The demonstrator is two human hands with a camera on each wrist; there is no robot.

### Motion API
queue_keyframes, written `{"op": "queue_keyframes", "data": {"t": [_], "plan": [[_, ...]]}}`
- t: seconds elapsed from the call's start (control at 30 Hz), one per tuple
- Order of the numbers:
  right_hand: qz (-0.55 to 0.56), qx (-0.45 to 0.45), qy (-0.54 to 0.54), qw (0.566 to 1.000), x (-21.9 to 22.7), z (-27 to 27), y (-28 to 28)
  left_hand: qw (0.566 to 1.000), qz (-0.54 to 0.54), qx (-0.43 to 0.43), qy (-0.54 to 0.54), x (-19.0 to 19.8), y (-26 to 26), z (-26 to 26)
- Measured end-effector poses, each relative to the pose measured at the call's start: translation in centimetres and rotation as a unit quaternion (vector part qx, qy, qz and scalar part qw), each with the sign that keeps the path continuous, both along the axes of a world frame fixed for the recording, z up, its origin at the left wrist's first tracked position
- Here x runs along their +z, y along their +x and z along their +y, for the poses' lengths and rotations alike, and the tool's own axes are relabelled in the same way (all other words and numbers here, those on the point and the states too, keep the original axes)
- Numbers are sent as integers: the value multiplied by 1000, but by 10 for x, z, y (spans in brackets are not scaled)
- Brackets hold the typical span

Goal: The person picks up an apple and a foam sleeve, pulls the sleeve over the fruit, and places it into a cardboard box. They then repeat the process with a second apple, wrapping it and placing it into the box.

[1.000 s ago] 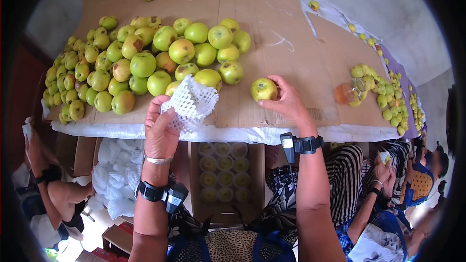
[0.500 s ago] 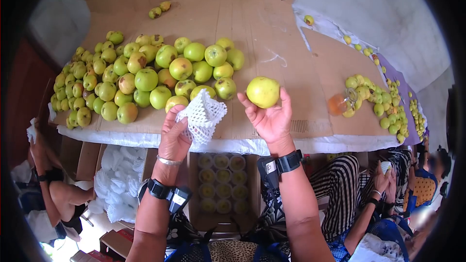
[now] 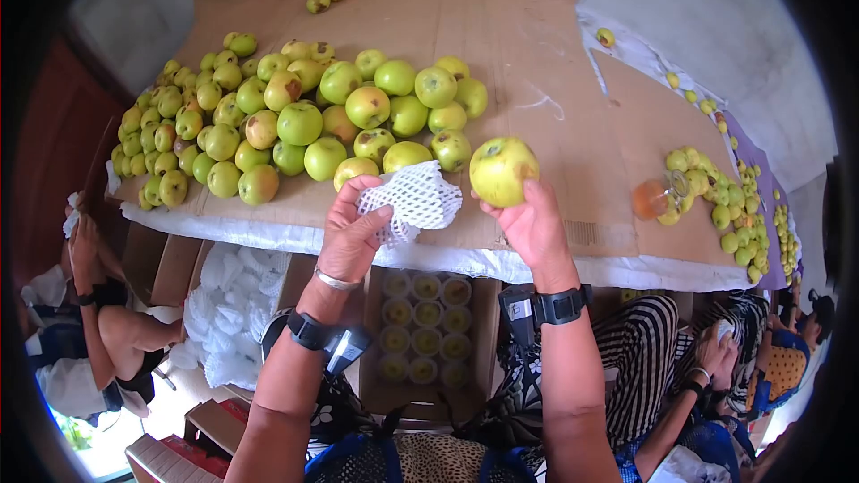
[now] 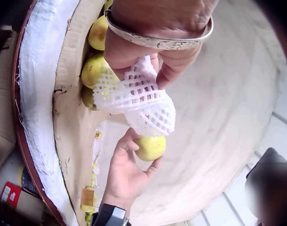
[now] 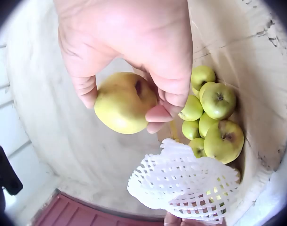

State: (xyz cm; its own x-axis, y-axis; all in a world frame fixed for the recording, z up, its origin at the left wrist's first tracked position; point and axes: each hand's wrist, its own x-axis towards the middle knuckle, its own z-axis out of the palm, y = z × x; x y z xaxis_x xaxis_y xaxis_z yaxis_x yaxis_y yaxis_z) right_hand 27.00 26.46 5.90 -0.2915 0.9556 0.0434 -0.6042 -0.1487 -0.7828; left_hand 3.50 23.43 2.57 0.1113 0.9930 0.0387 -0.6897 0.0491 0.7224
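Observation:
A white foam net sleeve (image 3: 416,199) is pinched between the thumb and fingers of my left hand (image 3: 352,231); it hangs above the table's front edge. My right hand (image 3: 534,224) grips a yellow-green apple (image 3: 504,170) just to the right of the net. A dark blemish shows on the apple (image 5: 127,103) in the right wrist view, where thumb and fingers curl round its sides. In the left wrist view the net (image 4: 145,101) overlaps the top of the apple (image 4: 151,148). Beyond the left hand lies a big pile of green apples (image 3: 300,123), several with brown spots.
Under the table edge stands a cardboard box (image 3: 376,385) of apples in rows. Left of it is a heap of white foam nets (image 3: 234,304). A jar of orange liquid (image 3: 650,199) stands by more apples (image 3: 729,206) at the right. Other people sit at both sides.
My right hand has raised the apple off the table area and turned it, then brought it close to the net. The left hand still holds the net, now tilted toward the right.

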Motion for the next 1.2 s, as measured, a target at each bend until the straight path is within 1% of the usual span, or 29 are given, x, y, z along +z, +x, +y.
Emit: {"op": "queue_keyframes", "data": {"t": [0.1,0.13,0.17,0.23,0.27,0.37,0.47,0.57,0.6,0.67,0.7,0.73,0.77,0.8,0.9,0.93,1.03,1.13,1.2], "plan": [[-4,32,53,998,-3,-9,-9,1000,-8,3,-10,-5,1,0],[-16,78,63,995,6,-13,-12,1000,-9,5,-12,-4,2,0],[-33,99,61,993,6,-15,-11,1000,-8,7,-13,-2,3,0],[-63,141,59,986,5,-17,-13,1000,-25,-17,-1,2,4,-2],[-56,175,29,983,0,-18,-10,999,-34,-29,5,4,4,-3],[-61,156,10,986,-1,-18,-11,995,-64,-70,-16,4,-2,-2],[1,144,-20,989,-6,-18,-12,996,-12,-83,-17,6,-2,-2],[102,101,-54,988,1,-20,-15,997,34,-52,-45,10,2,-4],[89,89,-43,991,4,-19,-15,995,97,-3,-13,11,6,-6],[50,51,-11,997,-2,-15,-17,969,223,92,56,15,12,-8],[32,32,4,999,-4,-15,-18,932,299,164,121,15,10,-9],[-7,22,18,1000,-5,-15,-19,881,370,233,183,16,8,-9],[-46,12,31,998,-4,-15,-21,814,434,299,243,16,5,-10],[-85,2,44,995,-4,-16,-23,751,512,316,270,19,3,-13],[-112,0,62,992,0,-24,-36,765,537,275,224,22,19,-19],[-124,-6,77,989,1,-26,-39,747,564,274,222,24,22,-19],[-144,-33,83,986,1,-28,-46,766,561,262,173,23,24,-20],[-213,-20,137,967,4,-32,-50,755,589,232,170,19,23,-18],[-241,-37,165,956,2,-33,-52,744,579,267,198,11,21,-17]]}}
